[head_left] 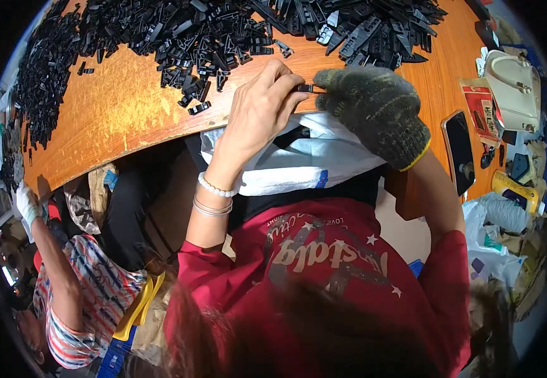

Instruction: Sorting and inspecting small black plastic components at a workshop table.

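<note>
A small black plastic part [304, 87], short and slim, is pinched between the bare left hand [258, 113] and the gloved right hand [374, 107] at the wooden table's [122, 107] edge, above one white bag [299, 160]. A heap of black parts [223, 28], too many to count, covers the table; one phone [459, 151] lies to the right.

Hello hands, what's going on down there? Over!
Left hand bare, right hand gloved, both pinching one small black part. White bag open below. Pile of black parts beyond on table. Nothing blocking.
</note>
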`<state>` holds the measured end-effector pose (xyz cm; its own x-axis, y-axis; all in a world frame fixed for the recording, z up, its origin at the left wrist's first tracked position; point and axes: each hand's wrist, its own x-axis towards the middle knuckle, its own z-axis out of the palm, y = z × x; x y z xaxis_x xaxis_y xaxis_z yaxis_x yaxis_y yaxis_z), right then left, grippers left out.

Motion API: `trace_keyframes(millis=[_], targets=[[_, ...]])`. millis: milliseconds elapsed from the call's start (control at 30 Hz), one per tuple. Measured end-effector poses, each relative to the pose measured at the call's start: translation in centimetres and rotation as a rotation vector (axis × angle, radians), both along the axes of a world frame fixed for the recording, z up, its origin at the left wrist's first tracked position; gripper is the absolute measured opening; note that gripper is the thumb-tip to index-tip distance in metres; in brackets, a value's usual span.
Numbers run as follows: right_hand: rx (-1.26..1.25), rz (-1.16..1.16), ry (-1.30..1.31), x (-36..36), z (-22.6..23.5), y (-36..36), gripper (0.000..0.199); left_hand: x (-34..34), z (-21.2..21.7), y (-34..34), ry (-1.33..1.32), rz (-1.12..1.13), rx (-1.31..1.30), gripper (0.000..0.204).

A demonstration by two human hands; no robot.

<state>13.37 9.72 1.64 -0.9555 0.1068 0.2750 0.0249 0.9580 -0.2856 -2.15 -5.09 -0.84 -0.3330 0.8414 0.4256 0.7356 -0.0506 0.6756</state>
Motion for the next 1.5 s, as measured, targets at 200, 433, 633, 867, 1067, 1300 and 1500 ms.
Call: trace_keyframes(millis=[200,433,633,867,1067,1300,1500], targets=[[-0.134,0.107,0.049,-2.0,1.2,-0.3,0.023,0.2,0.1,-0.2,-0.007,-0.023,0.004,0.013],[0.136,0.168,-0.232,-4.3,3.2,-1.6,0.016,-0.2,-0.1,-0.6,0.021,-0.089,-0.015,0.017],[0.219,0.233,0.032,-4.2,1.8,-0.2,0.022,-0.1,0.0,-0.4,-0.003,-0.077,0.006,0.015],[0.636,0.178,0.089,-1.2,1.0,-0.6,0.025,0.0,-0.5,-0.1,-0.113,0.027,0.071,0.015],[-0.793,-0.005,0.099,1.8,0.3,-1.7,0.033,0.0,1.7,-2.6,-1.089,-0.229,-0.034,0.022],[-1.420,0.027,-0.079,3.0,0.1,-2.4,0.038,2.0,1.8,-2.6,-1.395,-0.220,-0.105,0.024],[-1.248,-0.139,-0.161,2.5,0.3,-3.2,0.032,3.9,3.2,-2.8,-1.148,0.076,-0.131,0.019]])
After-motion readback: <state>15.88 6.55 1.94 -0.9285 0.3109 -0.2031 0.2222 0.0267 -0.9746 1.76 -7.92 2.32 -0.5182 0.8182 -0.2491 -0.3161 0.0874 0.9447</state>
